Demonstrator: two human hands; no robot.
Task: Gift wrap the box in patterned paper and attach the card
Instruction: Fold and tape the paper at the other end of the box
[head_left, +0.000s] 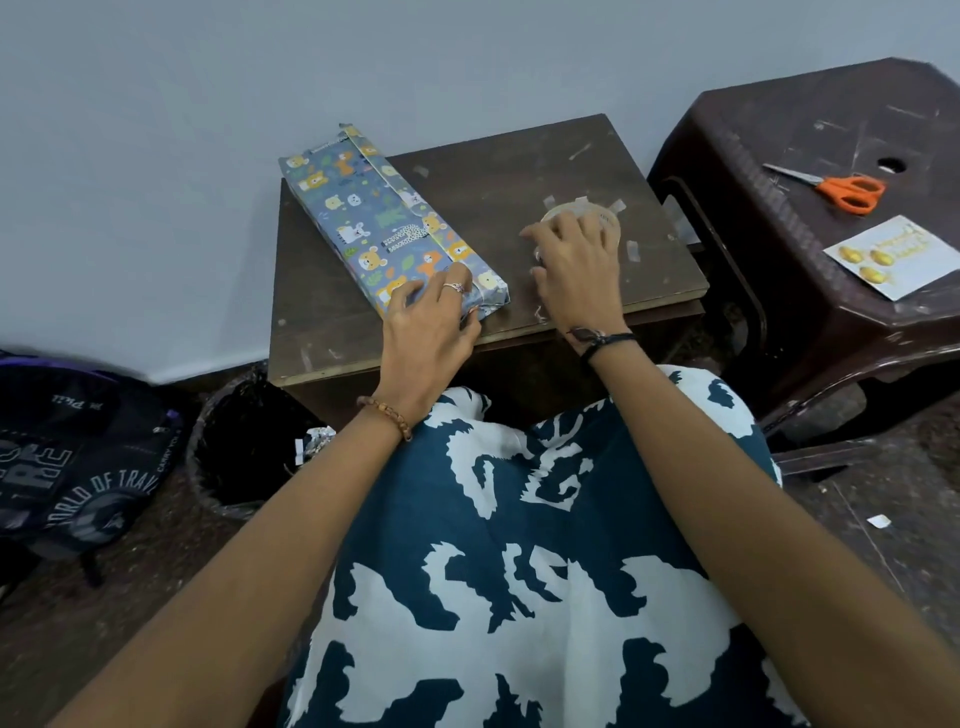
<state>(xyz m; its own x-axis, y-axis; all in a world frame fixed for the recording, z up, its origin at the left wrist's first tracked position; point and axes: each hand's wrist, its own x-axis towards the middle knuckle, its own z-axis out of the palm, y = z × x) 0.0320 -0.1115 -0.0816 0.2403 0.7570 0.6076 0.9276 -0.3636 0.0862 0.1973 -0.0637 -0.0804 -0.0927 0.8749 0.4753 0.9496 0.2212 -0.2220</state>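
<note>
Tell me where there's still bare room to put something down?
Bare patches: the far right corner of the small table, beyond the tape roll, and the stool top behind the scissors. Crowded: the table's near edge, with both hands, the wrapped box and tape strips.

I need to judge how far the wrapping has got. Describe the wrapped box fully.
The wrapped box is long, flat and rectangular, covered in grey-blue paper printed with cartoon animals and leaves. It lies flat and diagonal on the small brown table, its far end past the table's back-left corner. A paper seam runs along its top. The near end is folded shut, slightly crumpled. The left hand rests on that near end. The right hand is apart from it.
</note>
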